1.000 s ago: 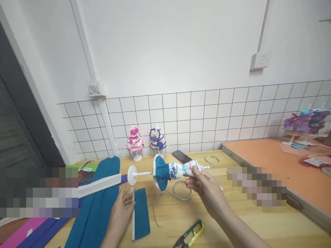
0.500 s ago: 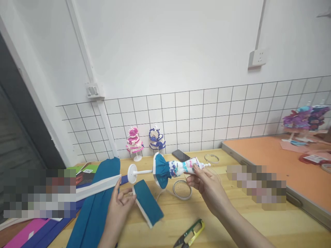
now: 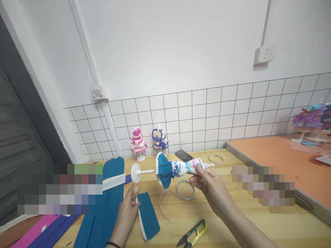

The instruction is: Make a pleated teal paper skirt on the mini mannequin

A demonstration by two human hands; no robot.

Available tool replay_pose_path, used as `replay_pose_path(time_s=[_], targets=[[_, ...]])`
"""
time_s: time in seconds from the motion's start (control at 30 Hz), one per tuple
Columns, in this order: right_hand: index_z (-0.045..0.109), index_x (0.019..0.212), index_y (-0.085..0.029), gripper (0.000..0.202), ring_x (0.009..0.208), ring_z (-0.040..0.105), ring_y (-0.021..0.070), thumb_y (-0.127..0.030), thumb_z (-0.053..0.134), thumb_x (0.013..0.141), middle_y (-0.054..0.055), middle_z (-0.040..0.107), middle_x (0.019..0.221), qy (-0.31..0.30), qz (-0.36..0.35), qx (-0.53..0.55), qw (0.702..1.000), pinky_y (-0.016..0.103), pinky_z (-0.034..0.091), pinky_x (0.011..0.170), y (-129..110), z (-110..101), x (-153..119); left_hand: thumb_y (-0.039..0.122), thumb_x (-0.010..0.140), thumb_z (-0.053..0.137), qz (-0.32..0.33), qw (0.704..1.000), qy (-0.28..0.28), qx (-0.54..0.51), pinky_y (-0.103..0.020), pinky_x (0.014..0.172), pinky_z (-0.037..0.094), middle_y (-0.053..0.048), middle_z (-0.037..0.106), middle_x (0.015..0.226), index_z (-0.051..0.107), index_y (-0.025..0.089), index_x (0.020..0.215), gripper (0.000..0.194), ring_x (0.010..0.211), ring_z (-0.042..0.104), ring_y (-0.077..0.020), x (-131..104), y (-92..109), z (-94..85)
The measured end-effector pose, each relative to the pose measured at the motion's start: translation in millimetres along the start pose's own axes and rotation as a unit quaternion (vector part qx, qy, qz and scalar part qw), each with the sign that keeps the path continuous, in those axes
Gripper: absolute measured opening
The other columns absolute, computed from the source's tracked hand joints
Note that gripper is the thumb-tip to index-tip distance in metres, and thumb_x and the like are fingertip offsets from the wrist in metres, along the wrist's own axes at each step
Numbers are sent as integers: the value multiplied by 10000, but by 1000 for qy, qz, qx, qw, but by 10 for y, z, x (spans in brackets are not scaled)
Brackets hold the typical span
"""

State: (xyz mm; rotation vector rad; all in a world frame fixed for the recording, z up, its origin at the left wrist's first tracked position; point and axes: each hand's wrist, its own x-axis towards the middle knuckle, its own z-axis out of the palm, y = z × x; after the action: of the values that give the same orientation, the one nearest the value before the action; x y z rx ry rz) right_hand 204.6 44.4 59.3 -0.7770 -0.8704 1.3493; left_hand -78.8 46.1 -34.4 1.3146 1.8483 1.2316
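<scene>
My right hand (image 3: 210, 182) grips a small mannequin stand (image 3: 181, 168) by its printed upper end, with its white finial pointing right. The stand lies sideways in the air, its round white base (image 3: 135, 173) to the left. A gathered teal ruffle (image 3: 164, 170) with a white edge wraps its lower part. Below the base, my left hand (image 3: 129, 206) is closed at the top edge of a teal fabric strip (image 3: 149, 217) with a white border. A small white bit (image 3: 136, 189) shows by its fingers.
Black-and-yellow thread snips (image 3: 193, 234) lie on the wooden table in front. Behind are a coil of white cord (image 3: 185, 190), a phone (image 3: 183, 155) and two decorated stands, one pink (image 3: 138, 142), one blue (image 3: 159, 139). Long teal cloth (image 3: 103, 206) lies left; an orange board (image 3: 274, 155) is at right.
My left hand has lowered and turned, and the teal strip has moved down with it, hanging more upright. The view has shifted slightly; the right hand still holds the stand alike.
</scene>
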Motion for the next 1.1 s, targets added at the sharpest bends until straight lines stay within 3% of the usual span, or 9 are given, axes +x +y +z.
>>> replay_pose_path(time_s=[0.1,0.2,0.57,0.77,0.87,1.0,1.1], targets=[[613,700,-140,269,555,600,127,-403,669,711,43,671,574,-3,2,-4,1000,221,484,564,-1,8,-4,-6,618,472,39,999,-11,36,-293,788,492,-171,659,1081,353,84,1313,710,950,635,-212,-8,-9,15],[613,703,-143,273,561,596,128,-412,661,716,41,669,572,-5,5,-6,1000,221,480,566,-19,8,-14,-25,609,438,76,994,-28,70,-296,870,445,-159,639,1124,369,90,1309,713,1055,577,-202,-39,-16,31],[592,720,-159,274,573,581,134,-425,656,714,34,661,565,-15,-3,-12,1000,234,464,577,-84,-2,-38,8,651,414,189,968,-29,164,-374,1012,292,-89,455,1347,373,170,1319,689,1249,367,-215,-94,-177,1],[590,745,-164,278,572,570,135,-434,648,716,27,652,558,-16,-7,-12,1000,241,459,590,-154,-13,-43,47,644,481,185,966,17,178,-452,1045,181,-98,373,1401,377,183,1314,691,1311,223,-264,-139,-113,3],[587,748,-173,274,576,573,142,-436,651,710,24,651,561,-14,-7,-10,1000,246,455,595,-190,-22,-49,92,624,544,157,973,35,164,-441,1034,217,-143,414,1366,327,134,1335,745,1286,283,-279,-113,-46,-63],[589,739,-177,284,574,575,149,-455,643,709,22,649,568,-6,-8,-18,1000,255,452,599,-202,-46,-27,158,645,566,98,986,55,125,-397,916,403,-190,547,1232,387,84,1290,674,1122,510,-291,-31,22,-230],[591,742,-182,293,583,572,151,-472,623,719,19,644,572,-5,-16,-46,999,268,454,615,-188,-65,1,253,743,488,60,987,119,94,-392,848,454,-227,571,1171,377,37,1273,583,1024,580,-292,-33,120,-371]])
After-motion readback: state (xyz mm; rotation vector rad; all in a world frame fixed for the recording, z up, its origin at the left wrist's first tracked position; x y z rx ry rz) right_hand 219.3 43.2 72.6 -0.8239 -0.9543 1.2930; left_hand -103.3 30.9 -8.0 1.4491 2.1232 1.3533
